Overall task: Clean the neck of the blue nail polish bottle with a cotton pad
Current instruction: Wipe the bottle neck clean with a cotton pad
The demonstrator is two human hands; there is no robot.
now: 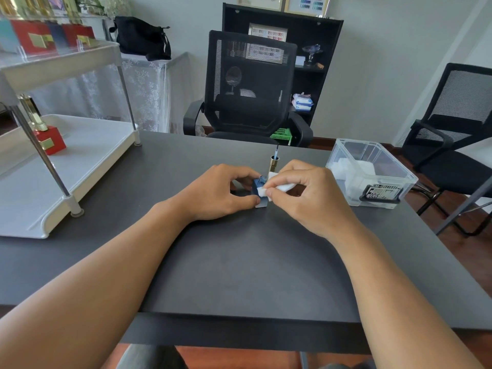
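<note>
Right hand (306,193) presses soft cotton pad (277,188) against glass bottle neck (262,179)

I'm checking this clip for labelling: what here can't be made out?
Head view only:
- Neck of the blue nail polish bottle: partly covered by the cotton pad in the right hand; residue too small to judge.
- Bottle's left side: hidden by left hand.
- Clear plastic box label: mostly too small to read.

Clear box (372,166) label: seemingly "FOCUS"
</note>
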